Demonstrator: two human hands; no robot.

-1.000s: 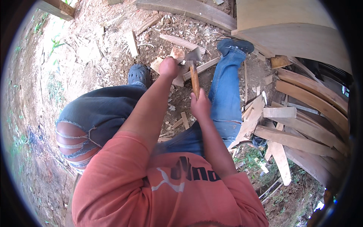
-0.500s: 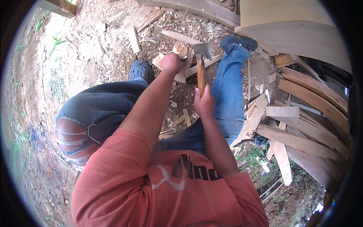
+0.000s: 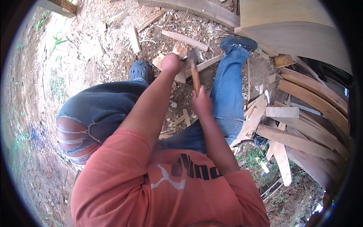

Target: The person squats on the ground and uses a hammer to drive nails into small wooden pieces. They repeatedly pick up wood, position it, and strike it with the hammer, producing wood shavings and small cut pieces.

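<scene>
My right hand (image 3: pixel 201 102) is closed round the wooden handle of a hatchet (image 3: pixel 195 77). The hatchet's metal head is blurred and stands just right of my left hand (image 3: pixel 172 63). That hand is a fist; something small and dark shows at its fingertips, too hidden to name. Below and behind the fist lies a pale wood block (image 3: pixel 179 49) with a reddish-brown top, partly covered by the hand. A wood strip (image 3: pixel 206 65) slants beside the hatchet head, and a longer split piece (image 3: pixel 185 40) lies beyond it.
My legs are spread, with a dark clog (image 3: pixel 141 71) on the left foot. Curved boards and offcuts (image 3: pixel 302 140) are piled at the right. A large pale wooden panel (image 3: pixel 291 38) stands at the upper right. Chips litter the dirt, and a curved beam (image 3: pixel 189 9) crosses the far side.
The hatchet has swung down and left, its head now close to my left fist. My right hand has shifted slightly left. My left hand has hardly moved.
</scene>
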